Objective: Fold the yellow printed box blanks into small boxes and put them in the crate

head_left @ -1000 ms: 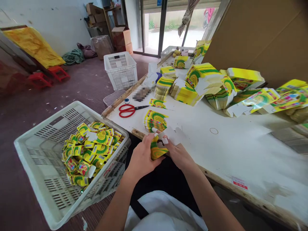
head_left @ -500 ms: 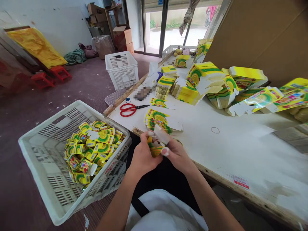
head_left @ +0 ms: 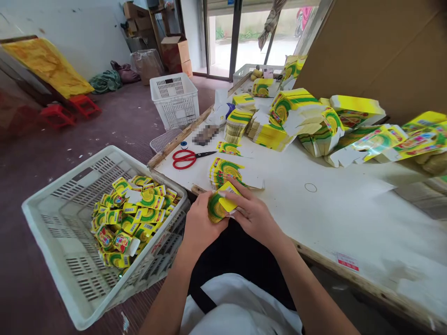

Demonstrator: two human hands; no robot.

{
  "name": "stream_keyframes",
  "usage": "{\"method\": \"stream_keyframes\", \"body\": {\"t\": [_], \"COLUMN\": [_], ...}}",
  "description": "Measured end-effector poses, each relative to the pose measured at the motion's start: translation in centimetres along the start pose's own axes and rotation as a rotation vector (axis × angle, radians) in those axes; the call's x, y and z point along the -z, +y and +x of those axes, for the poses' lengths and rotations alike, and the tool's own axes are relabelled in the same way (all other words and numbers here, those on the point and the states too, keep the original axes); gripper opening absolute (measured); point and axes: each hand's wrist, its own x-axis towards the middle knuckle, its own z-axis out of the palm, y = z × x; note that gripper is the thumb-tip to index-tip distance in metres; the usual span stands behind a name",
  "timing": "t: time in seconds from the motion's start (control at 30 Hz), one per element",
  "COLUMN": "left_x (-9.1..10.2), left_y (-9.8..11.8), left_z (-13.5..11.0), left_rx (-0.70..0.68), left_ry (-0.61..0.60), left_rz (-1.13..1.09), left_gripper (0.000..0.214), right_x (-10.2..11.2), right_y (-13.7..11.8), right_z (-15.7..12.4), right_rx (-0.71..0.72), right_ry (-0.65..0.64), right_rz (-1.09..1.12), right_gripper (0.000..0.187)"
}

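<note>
Both my hands are closed on one small yellow-and-green carton [head_left: 217, 208] above my lap, at the table's front edge. My left hand [head_left: 204, 221] grips its left side. On the right, my right hand [head_left: 253, 211] has its fingers over the carton's yellow end flap [head_left: 229, 197]. Just beyond my fingers lies a fanned stack of flat printed cartons [head_left: 225, 170] on the white table [head_left: 335, 204]. To my left, a white plastic crate [head_left: 66, 223] holds a heap of folded small cartons [head_left: 131, 216].
Red-handled scissors [head_left: 185, 159] lie near the table's left corner, by a small blue spool [head_left: 184, 145]. Bundles of flat cartons [head_left: 268, 132] line the table's back. Another white crate [head_left: 174, 100] stands on the floor beyond. A rubber band [head_left: 310, 187] lies mid-table.
The carton has turned in my hands so its printed side and yellow flap now face up; before, a white flap stood up. My right fingers have moved over the flap.
</note>
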Motion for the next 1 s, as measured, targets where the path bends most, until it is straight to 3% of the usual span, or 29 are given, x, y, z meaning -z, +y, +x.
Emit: {"method": "stream_keyframes", "body": {"t": [0.17,0.3,0.5,0.67,0.77,0.83,0.9,0.97,1.0], "left_x": [0.7,1.0,1.1,0.8,0.3,0.3,0.9,2.3,3.0], "left_y": [-0.4,-0.5,-0.2,0.3,0.4,-0.1,-1.2,-2.8,-3.6], "left_z": [0.1,0.2,0.3,0.0,-0.3,-0.4,-0.2,0.2,0.4], "left_rx": [0.0,0.003,0.03,0.079,0.16,0.244,0.339,0.414,0.467], "left_ry": [-0.097,-0.126,-0.103,-0.103,-0.069,0.067,0.379,0.745,0.83], "left_rz": [0.027,-0.003,-0.051,-0.101,-0.227,-0.427,-0.67,-0.872,-0.958], "left_gripper": [0.054,0.054,0.053,0.052,0.052,0.051,0.047,0.046,0.053], "right_x": [1.7,2.2,-0.2,-0.9,-1.0,-1.0,-0.9,-0.6,-0.4], "right_y": [0.8,0.9,0.4,0.4,0.0,-0.2,0.0,0.5,0.9], "right_z": [0.1,-0.1,-0.6,-0.7,-0.5,-0.2,0.0,0.2,0.2], "right_rx": [-0.014,0.009,-0.06,-0.122,-0.107,-0.109,-0.148,-0.206,-0.228], "right_ry": [-0.199,-0.286,-0.074,0.073,0.078,0.04,0.046,0.105,0.137], "right_rz": [-0.085,-0.023,0.016,0.063,0.079,0.133,0.197,0.223,0.219], "right_gripper": [0.032,0.035,0.035,0.027,0.038,0.054,0.069,0.071,0.067]}}
